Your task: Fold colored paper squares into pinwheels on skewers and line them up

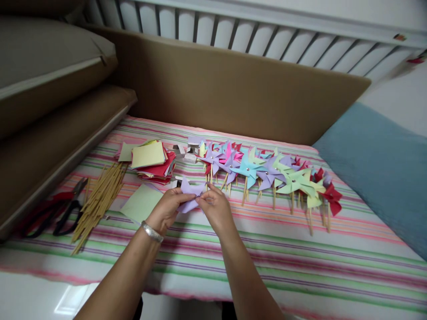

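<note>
Between my two hands is a purple paper pinwheel (191,206), its corners folded in toward the middle. My left hand (171,206) pinches it from the left, thumb on top. The thumb and forefinger of my right hand (215,206) close at its right side near the centre; whether a small pin is in them I cannot make out. A silver bracelet (152,232) circles my left wrist. Just left of that hand lies a pale green paper sheet (142,203). Finished pinwheels on sticks (267,173), in several colours, lie in a row to the right.
Stacked coloured paper (150,155) lies behind my left hand, beside small open boxes (191,157). A bundle of wooden sticks (100,200) and black-handled scissors (68,213) are at left. Brown boards (216,84) border the striped cloth (283,266) at back and left.
</note>
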The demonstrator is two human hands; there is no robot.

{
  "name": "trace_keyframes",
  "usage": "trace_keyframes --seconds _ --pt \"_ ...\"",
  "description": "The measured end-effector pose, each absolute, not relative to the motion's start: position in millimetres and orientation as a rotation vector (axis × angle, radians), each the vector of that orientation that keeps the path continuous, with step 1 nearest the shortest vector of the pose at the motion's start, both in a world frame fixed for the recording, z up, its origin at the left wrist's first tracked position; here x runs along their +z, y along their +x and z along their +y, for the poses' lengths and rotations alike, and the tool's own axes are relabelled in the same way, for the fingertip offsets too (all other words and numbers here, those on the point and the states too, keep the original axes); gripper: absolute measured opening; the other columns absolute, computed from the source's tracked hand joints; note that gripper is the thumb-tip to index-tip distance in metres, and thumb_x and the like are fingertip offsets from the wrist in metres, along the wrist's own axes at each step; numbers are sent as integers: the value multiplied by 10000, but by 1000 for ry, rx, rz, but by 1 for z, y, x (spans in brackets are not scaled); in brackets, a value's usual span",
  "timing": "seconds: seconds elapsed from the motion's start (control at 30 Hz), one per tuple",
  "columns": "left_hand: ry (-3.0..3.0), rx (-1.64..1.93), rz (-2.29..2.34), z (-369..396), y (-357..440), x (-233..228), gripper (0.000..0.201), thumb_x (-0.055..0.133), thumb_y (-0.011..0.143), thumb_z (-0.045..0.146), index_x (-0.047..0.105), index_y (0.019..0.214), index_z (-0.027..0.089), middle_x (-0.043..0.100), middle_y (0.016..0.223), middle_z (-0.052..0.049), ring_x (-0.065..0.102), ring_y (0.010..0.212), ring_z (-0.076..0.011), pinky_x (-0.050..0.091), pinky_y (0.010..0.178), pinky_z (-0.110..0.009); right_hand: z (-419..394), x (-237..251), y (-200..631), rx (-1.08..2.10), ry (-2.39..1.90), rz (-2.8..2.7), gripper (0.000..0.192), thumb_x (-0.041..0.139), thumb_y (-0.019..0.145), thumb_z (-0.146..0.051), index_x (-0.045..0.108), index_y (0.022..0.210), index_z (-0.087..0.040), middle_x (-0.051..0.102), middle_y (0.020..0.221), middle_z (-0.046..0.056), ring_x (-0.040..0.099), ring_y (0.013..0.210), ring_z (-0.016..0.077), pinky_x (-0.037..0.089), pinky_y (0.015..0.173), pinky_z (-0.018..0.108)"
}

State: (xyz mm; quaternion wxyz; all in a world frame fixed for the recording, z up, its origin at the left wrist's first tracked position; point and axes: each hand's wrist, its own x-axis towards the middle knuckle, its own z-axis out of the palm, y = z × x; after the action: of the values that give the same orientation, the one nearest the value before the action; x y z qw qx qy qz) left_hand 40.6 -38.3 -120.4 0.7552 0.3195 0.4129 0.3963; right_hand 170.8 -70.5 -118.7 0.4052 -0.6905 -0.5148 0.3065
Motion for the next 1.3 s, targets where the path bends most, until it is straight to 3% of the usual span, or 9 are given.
trace_keyframes --seconds 0.4,0.63,0.93,1.13,1.3 --pt "681 874 946 -40 42 -119 260 811 457 211 705 676 119 695 646 -32 589 556 -117 426 565 -223 -69 -121 173 789 -1697 -1297 53 643 631 -235 637 583 -213 557 1241 65 474 1202 274 468 857 379" --pt "678 867 950 -40 41 -120 252 794 467 218 697 669 103 691 645 -49 587 551 -129 419 558 -232 -71 -120 172 841 -1651 -1319 66 651 646 -271 654 614 -213 536 1272 77 428 1246 279 450 881 405" --pt "728 898 956 -69 4 -109 192 761 508 205 690 648 93 683 615 -58 582 532 -129 409 549 -229 -120 -104 172 805 -1490 -1151 240 614 730 -369 656 912 -217 567 1252 88 509 1167 257 392 955 415" --pt "761 904 961 -134 -9 -87 239 772 500 221 707 690 91 690 631 -71 591 548 -138 419 572 -239 -173 -89 151 792 -1460 -1237 220 586 756 -387 698 831 -214 559 1261 103 482 1195 265 330 1012 421" --pt "893 991 1040 -177 -19 -71 194 749 504 241 705 645 115 641 553 -32 517 475 -111 376 504 -237 -196 -79 125 869 -1379 -1234 183 680 654 -381 673 675 -199 597 1205 127 505 1161 313 340 988 435"
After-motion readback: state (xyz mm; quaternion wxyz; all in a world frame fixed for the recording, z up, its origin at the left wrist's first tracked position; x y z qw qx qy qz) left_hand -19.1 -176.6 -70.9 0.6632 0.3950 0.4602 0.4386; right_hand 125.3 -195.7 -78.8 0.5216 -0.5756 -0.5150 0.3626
